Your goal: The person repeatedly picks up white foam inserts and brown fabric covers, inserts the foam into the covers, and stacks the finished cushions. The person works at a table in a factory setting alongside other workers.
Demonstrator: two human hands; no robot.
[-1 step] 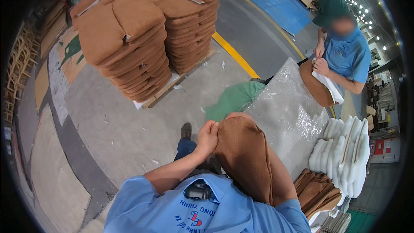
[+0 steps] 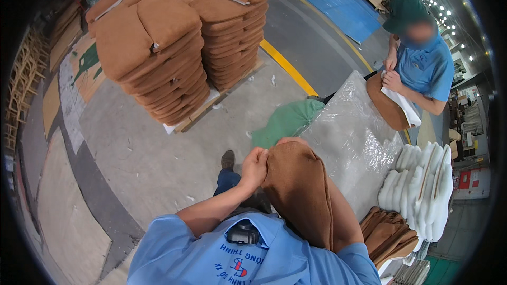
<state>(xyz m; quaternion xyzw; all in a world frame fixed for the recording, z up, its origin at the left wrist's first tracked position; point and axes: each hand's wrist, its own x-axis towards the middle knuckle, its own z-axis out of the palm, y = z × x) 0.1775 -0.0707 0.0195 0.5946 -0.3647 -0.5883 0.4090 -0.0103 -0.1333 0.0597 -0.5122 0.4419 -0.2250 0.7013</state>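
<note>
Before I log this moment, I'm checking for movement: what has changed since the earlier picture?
Nothing visibly changed. The left hand still grips the brown piece at its upper edge; the right hand, mostly hidden behind it, stays put.

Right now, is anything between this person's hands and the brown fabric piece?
Nothing visible: the left hand grips the brown fabric piece directly at its upper left edge. The right hand shows only partly past the top edge, so its contact is hidden.
</note>
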